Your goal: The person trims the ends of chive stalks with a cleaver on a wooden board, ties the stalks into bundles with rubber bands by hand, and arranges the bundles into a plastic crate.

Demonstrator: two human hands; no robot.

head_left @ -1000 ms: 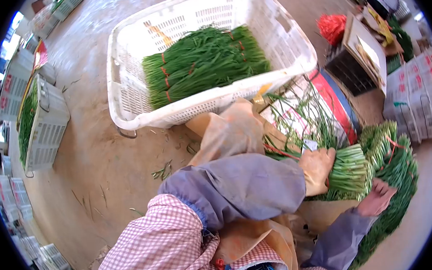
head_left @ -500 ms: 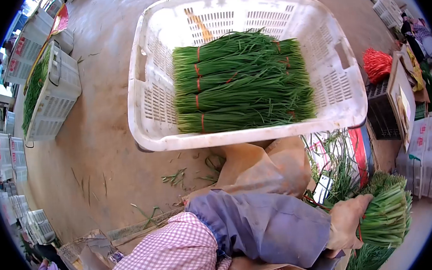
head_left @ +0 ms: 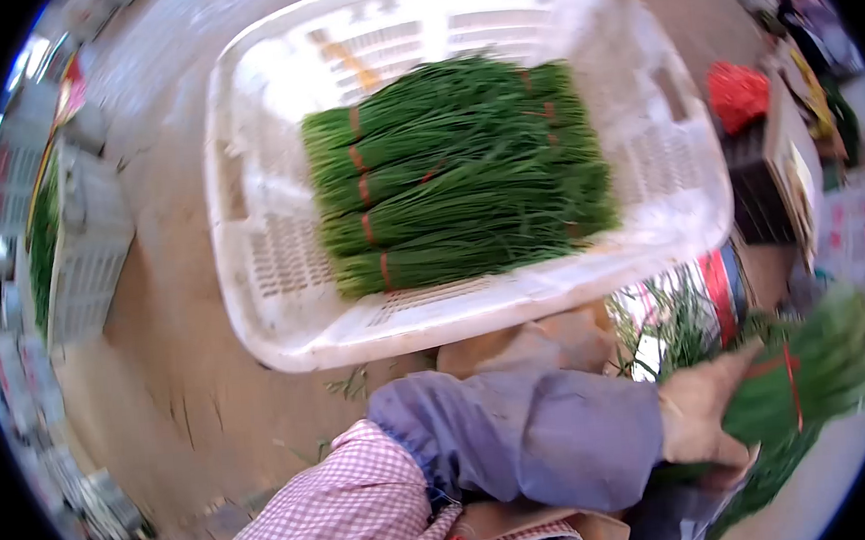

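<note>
My left hand (head_left: 701, 407) reaches across to the right, its finger and thumb closed round the near side of a bunch of garlic chives (head_left: 821, 368). A red band circles this bunch, whose far end is blurred by motion. Below it, my right sleeve (head_left: 685, 508) shows in part, but the right hand is hidden behind the left hand and the chives. More loose chives (head_left: 759, 493) hang underneath. Ahead stands a white plastic crate (head_left: 287, 345), with several banded chive bunches (head_left: 455, 168) laid side by side in it.
Another crate (head_left: 90, 244) filled with greens stands at the left. Red ties (head_left: 738, 95) lie on a dark box (head_left: 760, 187) at the right. A striped sack (head_left: 717, 295) with loose stalks lies below the crate. Chive scraps (head_left: 348, 384) litter the floor.
The held bunch has swung right and upward, and its red band now shows clear of my hand. The crate appears lower, tilted and larger as the view shifts.
</note>
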